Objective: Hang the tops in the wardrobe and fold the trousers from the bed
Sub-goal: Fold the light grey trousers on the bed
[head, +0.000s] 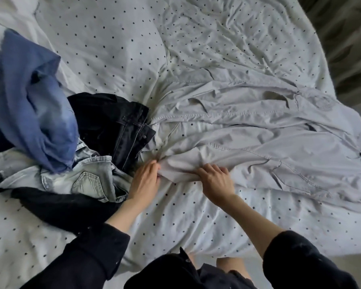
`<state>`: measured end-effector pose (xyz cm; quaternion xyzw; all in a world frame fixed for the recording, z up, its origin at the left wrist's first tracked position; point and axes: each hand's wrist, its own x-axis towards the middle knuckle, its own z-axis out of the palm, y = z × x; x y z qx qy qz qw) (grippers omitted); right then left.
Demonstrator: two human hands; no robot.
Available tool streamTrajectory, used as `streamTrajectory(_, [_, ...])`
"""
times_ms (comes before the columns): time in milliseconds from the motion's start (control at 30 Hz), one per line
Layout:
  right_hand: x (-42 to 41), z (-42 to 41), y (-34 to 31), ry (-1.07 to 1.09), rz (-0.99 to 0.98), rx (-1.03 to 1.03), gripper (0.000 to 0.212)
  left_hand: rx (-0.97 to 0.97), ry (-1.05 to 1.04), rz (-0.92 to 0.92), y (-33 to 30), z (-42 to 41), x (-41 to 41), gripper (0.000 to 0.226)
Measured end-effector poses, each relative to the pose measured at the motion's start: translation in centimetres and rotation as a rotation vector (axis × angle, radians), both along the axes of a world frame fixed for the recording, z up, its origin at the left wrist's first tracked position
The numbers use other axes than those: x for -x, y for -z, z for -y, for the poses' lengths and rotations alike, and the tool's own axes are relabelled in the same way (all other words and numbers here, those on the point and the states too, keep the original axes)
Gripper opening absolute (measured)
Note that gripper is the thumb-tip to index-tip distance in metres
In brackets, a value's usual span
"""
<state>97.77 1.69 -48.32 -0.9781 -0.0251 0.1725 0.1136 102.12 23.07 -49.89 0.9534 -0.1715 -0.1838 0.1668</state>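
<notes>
Both hands, the left hand (146, 180) and right hand (216, 180), pinched the near edge of the grey trousers (258, 138), spread unfolded across the bed (217, 49). Left of them, the clothes pile (75, 147) lay unsorted; apparently nothing was folded or hung.

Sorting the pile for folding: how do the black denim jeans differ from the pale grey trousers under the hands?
The black denim jeans are dark; the pale grey trousers are light. The jeans lie bunched in the heap at left, partly under the blue garment; the grey trousers are spread out across the bed. The left hand and right hand grip only the grey trousers. Both lie rumpled on the dotted white bedsheet.
</notes>
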Motion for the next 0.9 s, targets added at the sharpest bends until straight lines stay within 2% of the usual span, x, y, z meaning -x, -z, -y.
streamTrajectory(100, [1.7, 1.8, -1.6, -0.062, 0.019, -0.039, 0.026, 0.087, 0.042, -0.036, -0.1, -0.2, 0.3, 0.017])
streamTrajectory(167, [2.2, 2.8, -3.4, -0.081, 0.017, -0.061, 0.019, 0.092, 0.043, -0.134, -0.4, 0.0, 0.8, 0.028])
streamTrajectory(267, [1.4, 4.5, -6.3, 0.003, 0.104, -0.149, 0.017, -0.061, 0.210, -0.241, -1.0, 0.1, 1.1, 0.038])
streamTrajectory(300, [0.9, 5.1, -7.2, 0.043, 0.137, -0.164, 0.018, -0.102, 0.246, -0.262, -1.5, 0.0, 1.2, 0.037])
streamTrajectory(367, [-0.1, 6.2, -8.8, 0.096, 0.189, -0.170, 0.021, -0.038, 0.206, -0.261, -3.0, 0.0, 0.7, 0.023])
streamTrajectory(433, [-0.9, 6.9, -9.8, 0.156, 0.235, -0.158, 0.022, 0.062, 0.132, -0.102, -5.4, 0.3, -0.6, 0.014])
streamTrajectory(500, [-1.3, 7.4, -10.8, 0.239, 0.309, -0.142, 0.021, 0.113, 0.122, 0.205, -8.5, 0.8, -2.8, 0.017])
streamTrajectory(567, [-1.6, 7.7, -12.0, 0.242, 0.410, -0.123, 0.016, 0.102, 0.142, 0.496, -12.0, 1.5, -5.2, 0.028])
streamTrajectory(667, [-2.4, 7.5, -13.8, 0.189, 0.506, -0.081, 0.016, 0.059, 0.124, 0.773, -17.0, 2.2, -8.3, 0.040])
streamTrajectory(733, [-2.9, 7.2, -14.3, 0.179, 0.504, -0.071, 0.018, 0.013, 0.118, 0.867, -18.3, 2.4, -8.9, 0.034])
streamTrajectory(767, [-3.0, 6.9, -14.3, 0.175, 0.489, -0.076, 0.018, -0.032, 0.120, 0.871, -18.3, 2.2, -8.7, 0.030])
streamTrajectory(833, [-3.0, 6.3, -13.7, 0.151, 0.449, -0.073, 0.019, -0.194, 0.103, 0.757, -17.1, 1.4, -7.9, 0.027])
streamTrajectory(900, [-2.4, 5.7, -12.2, 0.084, 0.409, -0.043, 0.020, -0.438, 0.070, 0.440, -14.6, -0.3, -6.7, 0.032])
